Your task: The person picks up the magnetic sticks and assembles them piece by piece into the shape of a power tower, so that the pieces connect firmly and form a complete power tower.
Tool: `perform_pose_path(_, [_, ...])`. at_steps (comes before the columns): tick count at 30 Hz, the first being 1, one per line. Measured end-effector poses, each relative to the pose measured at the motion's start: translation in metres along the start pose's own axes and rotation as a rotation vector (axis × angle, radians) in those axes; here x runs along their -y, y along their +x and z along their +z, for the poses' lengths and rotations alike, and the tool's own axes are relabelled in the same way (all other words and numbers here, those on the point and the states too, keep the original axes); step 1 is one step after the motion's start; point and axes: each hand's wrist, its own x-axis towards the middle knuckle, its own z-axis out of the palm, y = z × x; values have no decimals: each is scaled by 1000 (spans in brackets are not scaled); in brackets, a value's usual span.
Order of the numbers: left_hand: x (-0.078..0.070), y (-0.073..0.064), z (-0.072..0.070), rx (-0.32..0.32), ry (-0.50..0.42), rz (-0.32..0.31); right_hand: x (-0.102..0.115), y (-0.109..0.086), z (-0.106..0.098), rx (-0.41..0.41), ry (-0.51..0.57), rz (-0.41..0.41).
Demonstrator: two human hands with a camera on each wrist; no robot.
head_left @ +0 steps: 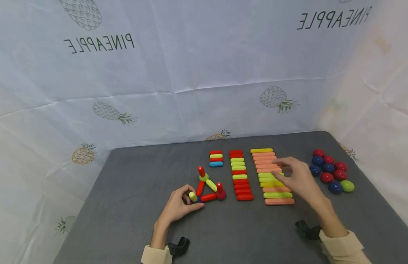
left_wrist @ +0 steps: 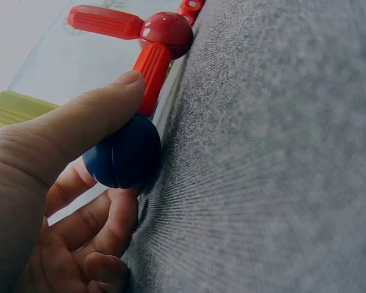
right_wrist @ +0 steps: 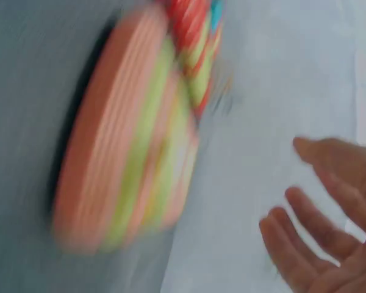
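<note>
My left hand holds the blue ball of a small construction, thumb on one side and curled fingers on the other. That construction is a flat triangle: two red sticks and one yellow-green stick join the blue ball, a dark red ball and a green ball. Short sticks stand upright from all three balls, red on two and yellow-green on the blue one. My right hand is over the column of long sticks, thumb and fingers spread, nothing between them.
Short red and yellow-green sticks form a middle column on the dark table. A small stack with a blue stick lies farther back. Several red, blue and green balls sit at the right. A pineapple-print cloth hangs behind.
</note>
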Motion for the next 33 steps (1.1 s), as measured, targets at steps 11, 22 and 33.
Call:
perform_pose_path(11, [0,0,0,2,-4,-8,-78,-34,-51,31,-277,325])
perform_pose_path(22, [1,0,0,3,2,-4,-94,-48,-54,48,-301,382])
perform_pose_path(33, [1,1,0,2,12,-3,-97,-50,-55,148,-279,413])
